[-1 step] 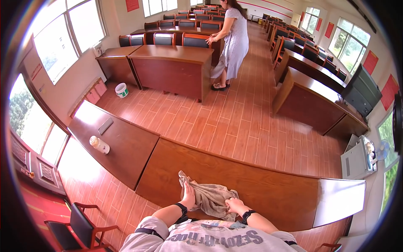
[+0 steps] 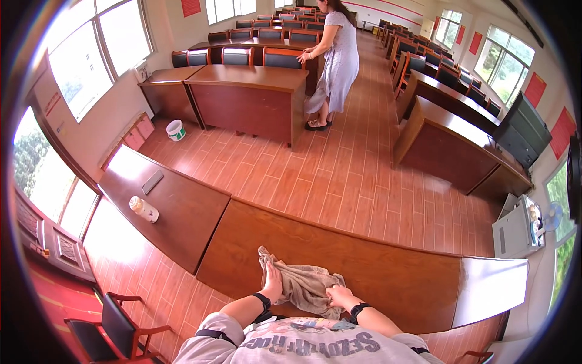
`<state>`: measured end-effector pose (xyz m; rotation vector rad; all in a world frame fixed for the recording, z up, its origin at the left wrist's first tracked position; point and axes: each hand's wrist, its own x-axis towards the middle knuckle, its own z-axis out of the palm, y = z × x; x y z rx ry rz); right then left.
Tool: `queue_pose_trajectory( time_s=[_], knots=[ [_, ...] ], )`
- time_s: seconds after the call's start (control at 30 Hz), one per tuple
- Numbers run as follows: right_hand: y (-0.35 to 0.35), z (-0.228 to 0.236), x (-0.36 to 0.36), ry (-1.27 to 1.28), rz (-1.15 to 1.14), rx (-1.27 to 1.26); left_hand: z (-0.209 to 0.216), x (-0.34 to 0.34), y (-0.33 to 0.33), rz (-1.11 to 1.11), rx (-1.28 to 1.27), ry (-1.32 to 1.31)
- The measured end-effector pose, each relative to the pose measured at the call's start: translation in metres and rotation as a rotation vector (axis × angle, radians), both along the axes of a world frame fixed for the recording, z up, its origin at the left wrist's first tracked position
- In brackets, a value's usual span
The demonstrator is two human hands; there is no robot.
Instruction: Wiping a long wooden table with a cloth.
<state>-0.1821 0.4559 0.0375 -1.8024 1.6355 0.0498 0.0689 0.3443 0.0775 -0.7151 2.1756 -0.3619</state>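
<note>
A crumpled greyish-beige cloth lies on the brown wooden desk in front of me, bunched in folds near its front edge. My left hand rests against the cloth's left part, fingers stretched out and pointing away from me. At the cloth's right edge, my right hand is closed on the fabric with fingers curled. Dark straps circle both my wrists. The cloth's near end hangs close to my shirt.
On the adjoining left desk stand a pale bottle and a small grey block. A white-green bucket sits on the floor beyond. A person stands by a front-row desk. A chair is behind-left; a monitor stands right.
</note>
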Motion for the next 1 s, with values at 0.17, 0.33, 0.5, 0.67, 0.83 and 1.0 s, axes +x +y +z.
queue_pose_trajectory(
  time_s=[0.17, 0.33, 0.5, 0.67, 0.83, 1.0],
  knots=[
    [-0.002, -0.001, 0.000, 0.011, 0.015, -0.008, 0.021, -0.001, -0.001, 0.057, 0.063, 0.029],
    [-0.005, 0.001, 0.001, 0.023, 0.025, 0.010, 0.005, 0.004, -0.002, 0.050, 0.036, 0.093],
    [-0.003, -0.004, -0.002, 0.028, 0.017, 0.035, 0.001, 0.004, -0.002, 0.063, 0.033, 0.114],
    [-0.004, -0.006, -0.002, 0.020, 0.015, 0.043, -0.006, 0.005, 0.000, 0.133, 0.048, 0.118],
    [-0.006, -0.001, -0.001, 0.023, 0.011, 0.062, -0.002, 0.005, 0.000, 0.126, 0.032, 0.112],
    [-0.006, -0.004, -0.003, 0.023, 0.006, 0.065, -0.002, 0.006, 0.000, 0.116, 0.029, 0.141]
  ],
)
